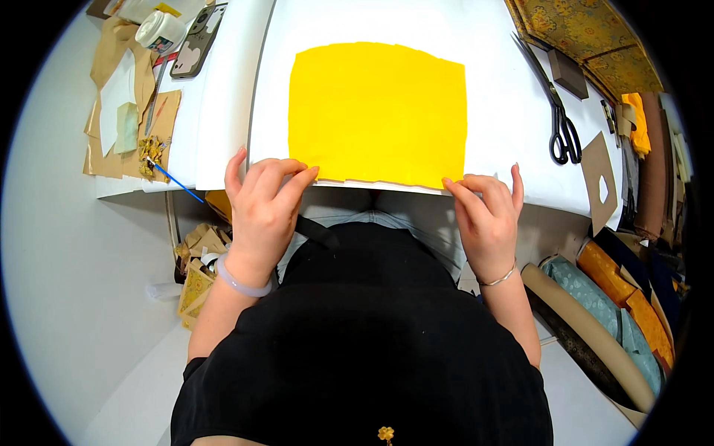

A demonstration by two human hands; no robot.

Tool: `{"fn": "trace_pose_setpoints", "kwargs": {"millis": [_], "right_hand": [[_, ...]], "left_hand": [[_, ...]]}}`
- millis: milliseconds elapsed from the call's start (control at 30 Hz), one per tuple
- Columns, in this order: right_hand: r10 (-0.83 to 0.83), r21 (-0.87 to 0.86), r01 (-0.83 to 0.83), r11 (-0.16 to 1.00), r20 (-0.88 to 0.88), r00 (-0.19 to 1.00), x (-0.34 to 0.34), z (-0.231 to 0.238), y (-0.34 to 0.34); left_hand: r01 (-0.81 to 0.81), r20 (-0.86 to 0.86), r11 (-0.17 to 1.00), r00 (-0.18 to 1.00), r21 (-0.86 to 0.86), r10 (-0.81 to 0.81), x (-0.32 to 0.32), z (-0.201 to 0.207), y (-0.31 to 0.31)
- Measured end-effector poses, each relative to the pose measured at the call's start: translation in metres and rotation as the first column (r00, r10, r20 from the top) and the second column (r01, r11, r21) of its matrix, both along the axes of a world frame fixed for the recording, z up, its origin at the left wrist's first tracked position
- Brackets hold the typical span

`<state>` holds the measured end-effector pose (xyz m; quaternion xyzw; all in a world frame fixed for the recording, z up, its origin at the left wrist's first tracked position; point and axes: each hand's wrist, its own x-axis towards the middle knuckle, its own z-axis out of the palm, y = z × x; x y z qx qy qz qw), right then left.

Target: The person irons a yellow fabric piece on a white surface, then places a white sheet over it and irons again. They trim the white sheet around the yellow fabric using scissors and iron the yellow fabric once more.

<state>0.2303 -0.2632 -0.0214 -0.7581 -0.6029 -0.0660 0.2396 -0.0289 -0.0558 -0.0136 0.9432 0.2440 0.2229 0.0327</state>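
Observation:
A yellow piece of cloth (378, 111) lies flat on the white table, its near edge along the table's front edge. My left hand (266, 192) pinches its near left corner between thumb and finger. At the near right corner, my right hand (487, 215) pinches the cloth the same way, with the little finger raised. A thin, pale strip shows under the cloth's near edge; what it is I cannot tell.
Black scissors (556, 119) lie to the right, beside a dark block (567, 74) and brown card (597, 175). At left are a phone (198, 41), a white jar (158, 31), brown paper (167, 111) and a blue-handled brush (176, 181). Fabric rolls (587, 327) stand low right.

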Motion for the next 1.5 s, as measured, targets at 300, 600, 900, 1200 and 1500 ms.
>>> {"fn": "trace_pose_setpoints", "kwargs": {"millis": [300, 600, 900, 1200, 1500], "right_hand": [[-0.032, -0.032, 0.028, 0.999, -0.129, 0.991, 0.001, 0.015, -0.005], [-0.301, -0.025, 0.349, 0.937, -0.567, 0.767, 0.100, 0.013, 0.113], [-0.392, -0.263, 0.296, 0.918, -0.493, 0.777, 0.146, 0.016, 0.180], [-0.159, 0.152, 0.165, 0.974, -0.051, 0.986, 0.164, 0.072, 0.258], [0.068, -0.336, -0.101, 0.937, -0.109, 0.992, 0.219, 0.159, 0.436]], "left_hand": [[-0.050, -0.031, 0.999, 0.998, -0.018, 0.050, -0.005, 0.027, -0.003], [-0.356, 0.014, 0.871, 0.924, -0.339, 0.383, -0.006, 0.040, 0.074], [-0.347, -0.001, 0.756, 0.909, -0.555, 0.417, -0.001, 0.050, 0.087], [-0.332, -0.027, 0.696, 0.911, -0.637, 0.410, -0.004, 0.056, 0.094], [-0.170, 0.145, 0.705, 0.920, -0.688, 0.364, -0.021, 0.043, 0.100]]}}
